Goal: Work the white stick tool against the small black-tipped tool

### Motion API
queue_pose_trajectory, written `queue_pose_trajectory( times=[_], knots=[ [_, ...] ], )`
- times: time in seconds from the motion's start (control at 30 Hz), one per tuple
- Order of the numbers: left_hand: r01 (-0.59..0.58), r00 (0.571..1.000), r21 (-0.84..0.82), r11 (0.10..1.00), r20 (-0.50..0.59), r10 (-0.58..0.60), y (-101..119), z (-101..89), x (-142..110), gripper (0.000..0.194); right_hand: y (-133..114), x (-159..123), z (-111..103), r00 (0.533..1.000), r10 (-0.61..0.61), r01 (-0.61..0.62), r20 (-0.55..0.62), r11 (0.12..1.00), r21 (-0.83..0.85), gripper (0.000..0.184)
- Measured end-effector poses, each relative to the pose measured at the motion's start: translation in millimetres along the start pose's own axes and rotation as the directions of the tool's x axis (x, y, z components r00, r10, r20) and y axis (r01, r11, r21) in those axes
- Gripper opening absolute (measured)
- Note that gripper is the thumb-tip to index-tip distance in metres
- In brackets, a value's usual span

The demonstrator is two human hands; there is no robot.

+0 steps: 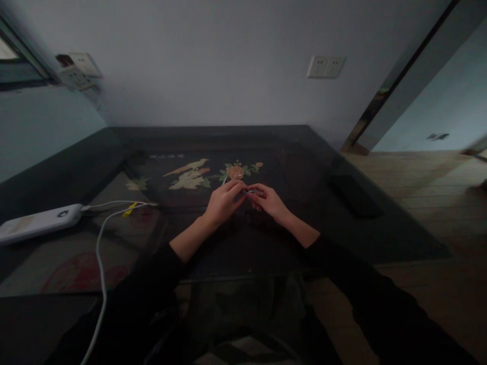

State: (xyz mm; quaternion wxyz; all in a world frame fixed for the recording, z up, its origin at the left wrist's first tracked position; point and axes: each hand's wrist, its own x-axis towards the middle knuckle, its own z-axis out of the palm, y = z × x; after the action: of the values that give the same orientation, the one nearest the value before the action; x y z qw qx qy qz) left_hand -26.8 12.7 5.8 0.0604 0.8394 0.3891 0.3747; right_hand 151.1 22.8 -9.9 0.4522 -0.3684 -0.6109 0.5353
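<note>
Both my hands meet over the middle of the dark glossy table [236, 243]. Between their fingertips is a small, shiny, metallic-looking object [251, 191], too small and dim to name. My left hand [224, 203] is closed, its fingers pinched at the object's left end. A thin whitish stick-like piece [224, 180] juts up behind that hand; whether the hand holds it I cannot tell. My right hand [272, 203] pinches the object from the right with thumb and fingers, so most of it is hidden.
Just beyond my hands, a bird-and-flower picture [190, 175] decorates the tabletop. At left lies a white power strip [41, 223] with a white cable [99, 248] and a yellow tag [130, 210]. A flat black object [355, 196] rests at right. Sockets [326, 67] are on the wall.
</note>
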Motion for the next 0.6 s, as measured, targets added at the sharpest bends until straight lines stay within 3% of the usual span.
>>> queue_pose_trajectory(
  times=[0.23, 0.6],
  knots=[
    [0.052, 0.998, -0.035, 0.998, -0.025, -0.053, 2.1, -1.2, 1.6, 0.013, -1.2, 0.3, -0.2, 1.0, -0.015, 0.015, -0.008, 1.0, -0.02, 0.038],
    [0.136, 0.978, -0.228, 0.964, -0.123, -0.167, 1.8, 5.6, 3.9, 0.012, 3.8, 4.5, -8.5, 0.993, -0.024, 0.019, -0.112, 0.999, -0.049, 0.036]
  ],
)
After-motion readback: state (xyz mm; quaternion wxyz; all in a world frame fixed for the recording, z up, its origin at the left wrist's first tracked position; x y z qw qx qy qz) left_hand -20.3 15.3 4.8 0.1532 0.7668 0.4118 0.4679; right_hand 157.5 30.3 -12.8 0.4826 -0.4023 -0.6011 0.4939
